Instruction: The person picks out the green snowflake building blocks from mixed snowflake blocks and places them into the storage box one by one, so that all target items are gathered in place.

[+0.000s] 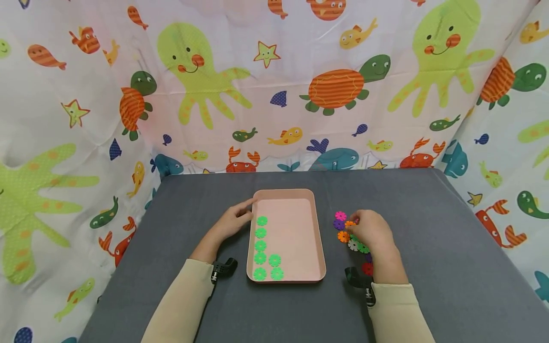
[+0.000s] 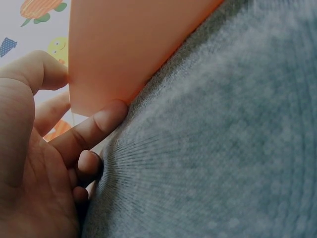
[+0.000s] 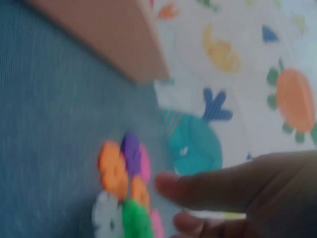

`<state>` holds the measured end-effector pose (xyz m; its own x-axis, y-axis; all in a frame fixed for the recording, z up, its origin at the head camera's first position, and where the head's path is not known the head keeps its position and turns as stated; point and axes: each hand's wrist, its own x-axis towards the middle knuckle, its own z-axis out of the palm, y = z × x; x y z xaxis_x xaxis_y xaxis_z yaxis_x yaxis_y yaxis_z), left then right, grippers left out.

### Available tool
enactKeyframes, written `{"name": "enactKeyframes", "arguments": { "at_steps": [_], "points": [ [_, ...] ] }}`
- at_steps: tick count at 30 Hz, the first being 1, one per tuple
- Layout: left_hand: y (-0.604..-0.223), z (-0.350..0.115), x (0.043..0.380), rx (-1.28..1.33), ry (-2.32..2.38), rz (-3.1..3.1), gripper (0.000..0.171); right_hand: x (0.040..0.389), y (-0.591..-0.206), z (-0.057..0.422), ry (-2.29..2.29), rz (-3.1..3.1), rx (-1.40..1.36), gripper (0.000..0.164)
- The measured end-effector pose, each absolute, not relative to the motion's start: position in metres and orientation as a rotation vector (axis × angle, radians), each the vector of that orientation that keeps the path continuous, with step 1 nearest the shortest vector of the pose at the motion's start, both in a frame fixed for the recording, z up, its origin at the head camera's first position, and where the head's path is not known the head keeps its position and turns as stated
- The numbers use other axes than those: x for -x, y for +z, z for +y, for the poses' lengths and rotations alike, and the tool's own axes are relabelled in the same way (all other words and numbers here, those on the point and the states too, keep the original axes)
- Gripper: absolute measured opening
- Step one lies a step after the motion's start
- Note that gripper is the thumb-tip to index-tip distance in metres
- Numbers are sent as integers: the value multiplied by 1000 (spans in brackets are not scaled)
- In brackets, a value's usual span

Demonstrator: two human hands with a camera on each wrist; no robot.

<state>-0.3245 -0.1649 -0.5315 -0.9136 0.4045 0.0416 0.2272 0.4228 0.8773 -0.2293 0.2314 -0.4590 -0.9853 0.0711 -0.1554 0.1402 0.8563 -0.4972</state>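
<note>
A pink tray (image 1: 286, 228) lies on the grey table. Toothed, flower-shaped green plastic discs (image 1: 260, 245) form two columns along its left and near side. My left hand (image 1: 231, 221) touches the tray's far left edge; the left wrist view shows fingertips (image 2: 111, 116) against its outer wall. To the tray's right, my right hand (image 1: 372, 231) hovers over a loose group of similar discs, among them orange (image 1: 343, 237), purple (image 1: 339, 224), pink (image 1: 340, 216) and white (image 1: 353, 245). In the blurred right wrist view, the thumb (image 3: 171, 186) is beside them, with nothing visibly held.
A red disc (image 1: 367, 269) lies near the right wrist, partly hidden by the arm. Both wrists wear black camera straps. A curtain (image 1: 266, 95) printed with sea animals hangs behind the table (image 1: 206, 195) and at its sides.
</note>
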Motion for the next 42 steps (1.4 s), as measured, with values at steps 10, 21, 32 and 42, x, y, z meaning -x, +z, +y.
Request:
{"name": "enactKeyframes", "arguments": {
  "at_steps": [10,21,32,42],
  "points": [
    [-531,-165,324,-552,1496,2497,54,231,-469,252,-843,2830,-299,26],
    [-530,-166,325,-558,1507,2488,54,224,-436,181,-1680,2570,37,26],
    [-533,-166,326,-567,1525,2458,54,218,-487,93,-1546,2567,170,15],
    [-535,-166,327,-562,1529,2472,54,216,-495,82,-1243,2881,247,5]
  ]
}}
